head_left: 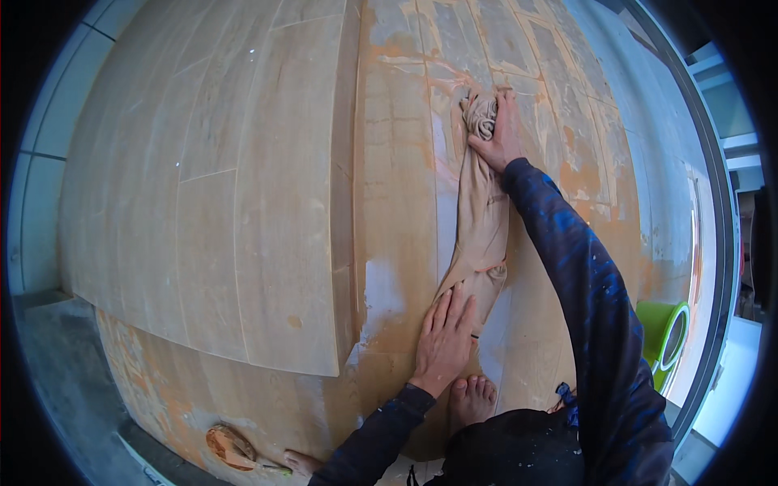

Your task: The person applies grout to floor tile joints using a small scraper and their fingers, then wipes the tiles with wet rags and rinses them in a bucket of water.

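Observation:
A long beige cloth [485, 211], seemingly a garment with an orange seam, stretches away from me over the wet, stained floor. Its far end is bunched into a coil, and my right hand [500, 134] is closed around that part from the right side. My left hand [445, 340] lies on the near end with fingers stretched out flat, pressing the fabric. My bare foot [473, 399] stands just below the cloth's near end.
A raised wood-look platform [267, 178] fills the left side, its edge running alongside the cloth. Orange-brown residue streaks the wood-look floor [393, 243]. A green bucket [655, 324] stands at right by a framed opening. A round orange-brown object with a handle [230, 447] lies lower left.

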{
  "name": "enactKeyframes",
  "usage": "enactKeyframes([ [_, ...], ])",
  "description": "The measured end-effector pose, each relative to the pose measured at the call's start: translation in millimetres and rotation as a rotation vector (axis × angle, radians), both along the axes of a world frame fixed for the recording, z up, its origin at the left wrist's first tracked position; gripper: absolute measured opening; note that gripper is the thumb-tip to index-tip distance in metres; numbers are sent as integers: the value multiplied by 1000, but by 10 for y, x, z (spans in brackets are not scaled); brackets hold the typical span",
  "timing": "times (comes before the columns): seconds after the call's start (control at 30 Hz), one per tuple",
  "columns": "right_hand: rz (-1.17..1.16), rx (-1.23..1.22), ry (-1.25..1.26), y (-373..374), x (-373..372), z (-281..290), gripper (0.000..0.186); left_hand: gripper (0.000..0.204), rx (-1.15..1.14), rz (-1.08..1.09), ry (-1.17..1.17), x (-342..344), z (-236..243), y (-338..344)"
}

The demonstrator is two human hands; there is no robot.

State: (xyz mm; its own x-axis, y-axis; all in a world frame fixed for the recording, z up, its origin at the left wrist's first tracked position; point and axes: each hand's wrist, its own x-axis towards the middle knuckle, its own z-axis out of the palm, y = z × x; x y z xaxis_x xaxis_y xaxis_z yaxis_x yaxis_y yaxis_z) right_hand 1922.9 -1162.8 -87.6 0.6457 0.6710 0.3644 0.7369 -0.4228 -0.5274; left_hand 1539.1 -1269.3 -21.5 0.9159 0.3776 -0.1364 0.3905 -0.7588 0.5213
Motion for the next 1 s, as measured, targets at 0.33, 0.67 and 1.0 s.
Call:
enactKeyframes([
  [0.33,457,-18,-161,2491,-292,-343,87,57,129,450,-51,695,-667,800],
  [0.67,584,-95,-6,609,-2175,35,86,49,87,121,112,-2067,-386,-70],
  [1.0,833,-243,34,-1733,-4130,730,92,30,-268,-187,290,-3667,674,-1009],
])
